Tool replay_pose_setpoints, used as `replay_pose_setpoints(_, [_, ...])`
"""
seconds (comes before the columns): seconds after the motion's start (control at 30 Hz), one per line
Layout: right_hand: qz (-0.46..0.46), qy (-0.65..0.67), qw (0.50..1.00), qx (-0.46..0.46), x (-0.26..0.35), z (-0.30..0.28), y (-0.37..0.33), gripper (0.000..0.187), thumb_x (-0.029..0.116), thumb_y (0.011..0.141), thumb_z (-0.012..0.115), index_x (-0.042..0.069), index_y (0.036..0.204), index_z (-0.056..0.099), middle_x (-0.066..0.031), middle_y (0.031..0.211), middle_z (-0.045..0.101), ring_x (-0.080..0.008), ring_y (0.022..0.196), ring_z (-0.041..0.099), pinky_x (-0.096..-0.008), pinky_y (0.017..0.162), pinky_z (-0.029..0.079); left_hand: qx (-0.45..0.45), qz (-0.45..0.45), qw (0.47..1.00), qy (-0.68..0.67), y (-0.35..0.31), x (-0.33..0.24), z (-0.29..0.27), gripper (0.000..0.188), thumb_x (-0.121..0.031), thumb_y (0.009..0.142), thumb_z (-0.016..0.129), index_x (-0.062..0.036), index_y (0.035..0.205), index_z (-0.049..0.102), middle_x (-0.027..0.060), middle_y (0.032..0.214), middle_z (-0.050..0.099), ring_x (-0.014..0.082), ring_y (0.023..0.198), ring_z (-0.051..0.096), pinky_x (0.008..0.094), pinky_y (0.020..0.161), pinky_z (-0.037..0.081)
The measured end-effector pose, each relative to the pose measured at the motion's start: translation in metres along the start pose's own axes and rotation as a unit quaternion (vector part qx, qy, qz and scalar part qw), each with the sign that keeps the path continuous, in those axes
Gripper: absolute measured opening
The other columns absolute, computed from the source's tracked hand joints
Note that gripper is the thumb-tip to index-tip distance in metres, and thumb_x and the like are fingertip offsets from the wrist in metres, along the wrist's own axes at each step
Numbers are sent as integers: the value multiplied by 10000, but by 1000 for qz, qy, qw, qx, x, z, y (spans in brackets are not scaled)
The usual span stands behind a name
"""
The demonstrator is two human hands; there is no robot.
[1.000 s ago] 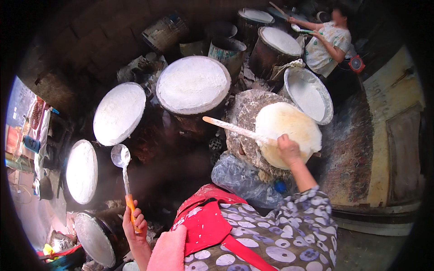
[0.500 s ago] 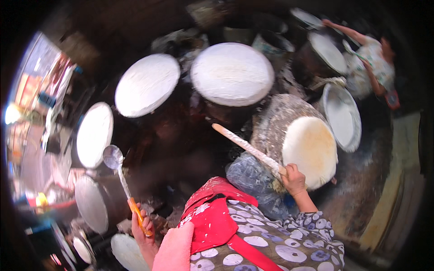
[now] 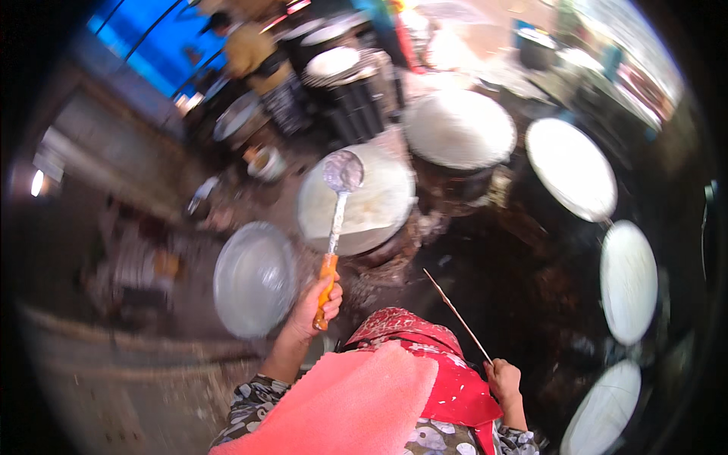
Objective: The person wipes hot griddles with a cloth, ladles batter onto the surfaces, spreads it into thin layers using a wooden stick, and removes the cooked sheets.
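Observation:
My left hand (image 3: 315, 307) is closed round the orange handle of a ladle (image 3: 336, 216). Its round metal bowl, smeared whitish, appears in front of a large round white-topped pan (image 3: 383, 201); I cannot tell how high above it. A darker crescent shows along that pan's near edge. In my right hand (image 3: 504, 379) is a thin wooden stick (image 3: 459, 315), seen nearly edge-on and pointing up and left over dark floor. Left of the pan stands a wide metal basin (image 3: 256, 280) with something pale inside.
More round white-topped pans curve round to the right: one behind (image 3: 459, 129), another (image 3: 572, 168) beyond it, then one at the far right (image 3: 629, 280) and one low down (image 3: 603, 409). A person (image 3: 254, 57) stands at the back left, near dark cylinders (image 3: 353, 106) with a round top.
My view has turned left, toward a basin and other pans. The ladle has come up in front of a white-topped pan; the stick has left the pale round block and now shows its thin edge.

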State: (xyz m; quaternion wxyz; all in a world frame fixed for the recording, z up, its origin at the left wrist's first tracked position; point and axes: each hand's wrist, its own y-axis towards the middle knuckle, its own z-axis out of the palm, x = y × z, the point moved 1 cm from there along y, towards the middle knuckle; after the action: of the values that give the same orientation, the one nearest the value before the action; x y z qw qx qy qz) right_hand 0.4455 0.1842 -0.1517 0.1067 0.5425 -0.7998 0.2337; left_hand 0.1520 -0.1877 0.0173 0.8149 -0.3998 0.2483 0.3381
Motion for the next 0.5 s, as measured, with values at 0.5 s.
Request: replay_pose_setpoints(0.5, [-187, -135, 963, 137, 132, -10, 103, 294, 292, 843, 653, 67, 690, 543, -146, 688, 604, -358, 615, 607, -450, 553, 488, -422, -84, 600, 674, 0, -51, -394, 295, -224, 909, 544, 9, 1087, 506, 296, 932, 640, 435, 877, 637, 503, 782, 500])
